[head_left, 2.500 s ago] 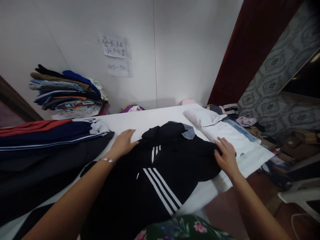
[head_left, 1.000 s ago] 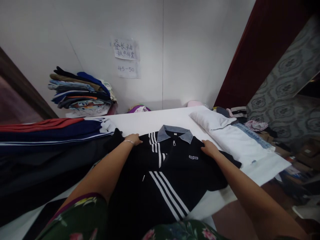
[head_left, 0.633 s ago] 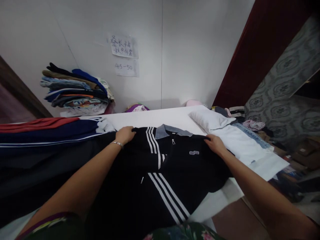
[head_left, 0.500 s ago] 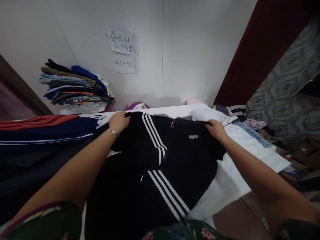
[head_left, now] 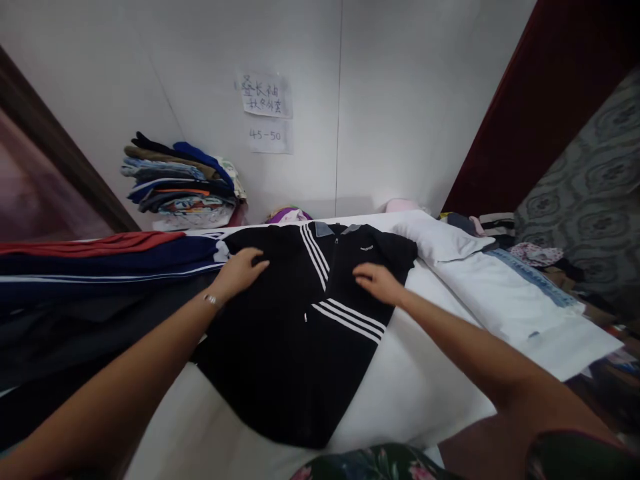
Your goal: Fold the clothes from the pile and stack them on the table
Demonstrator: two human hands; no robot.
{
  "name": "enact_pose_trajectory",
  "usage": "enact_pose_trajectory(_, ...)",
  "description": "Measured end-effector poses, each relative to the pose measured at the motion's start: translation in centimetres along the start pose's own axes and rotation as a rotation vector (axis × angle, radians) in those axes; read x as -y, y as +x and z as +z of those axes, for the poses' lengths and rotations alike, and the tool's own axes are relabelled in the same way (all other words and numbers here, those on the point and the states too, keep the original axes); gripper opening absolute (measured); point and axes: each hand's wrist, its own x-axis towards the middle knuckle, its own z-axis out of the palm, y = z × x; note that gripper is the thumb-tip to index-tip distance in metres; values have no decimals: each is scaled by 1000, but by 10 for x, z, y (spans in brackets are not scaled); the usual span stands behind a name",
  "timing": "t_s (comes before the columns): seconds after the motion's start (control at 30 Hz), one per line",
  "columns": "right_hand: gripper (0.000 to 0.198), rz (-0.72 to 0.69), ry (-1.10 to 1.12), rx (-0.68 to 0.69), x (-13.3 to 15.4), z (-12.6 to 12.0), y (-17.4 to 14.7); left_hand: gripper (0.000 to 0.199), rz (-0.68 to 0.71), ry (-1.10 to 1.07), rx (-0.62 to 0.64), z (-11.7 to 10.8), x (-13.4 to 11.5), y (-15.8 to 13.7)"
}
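A black jacket (head_left: 280, 347) with white triple stripes, a front zip and a grey inner collar lies spread out, collar away from me. My left hand (head_left: 243, 270), a bracelet at its wrist, is over the jacket's left shoulder area. Its thumb and fingers are apart, with no cloth between them. Over the right chest, below a small pale logo, is my right hand (head_left: 381, 283), fingers loosely bent and parted, holding nothing. Whether either hand touches the fabric I cannot tell. Under the jacket is a white sheet (head_left: 425, 360).
Left of the jacket lie dark garments (head_left: 100, 313) and a red one (head_left: 90, 244). A tall pile of folded clothes (head_left: 183, 180) stands at the back left. A white pillow (head_left: 443, 239) is at the right. Paper notes (head_left: 267, 97) hang on the wall behind.
Both hands have let go of the jacket's shoulders and moved inward. The jacket, held up by its shoulders before, now lies flatter on the sheet. The view has shifted slightly left.
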Motion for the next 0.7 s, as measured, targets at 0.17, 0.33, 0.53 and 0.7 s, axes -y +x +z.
enact_pose_trajectory(0.17, 45, -191, 133, 127, 45, 42, -129, 42, -56, 99, 61, 10, 42, -109)
enact_pose_trajectory(0.33, 71, -132, -36, 329, 70, 53, -160, 61, -261, 152, 56, 22, 61, -161)
enact_pose_trajectory(0.53, 49, -165, -221, 249, 69, 76, -121, 58, -493, 19, 135, 22, 54, -147)
enact_pose_trajectory(0.7, 40, -202, -175, 192, 51, 41, -117, 23, -487, -73, 256, 10, 32, -148)
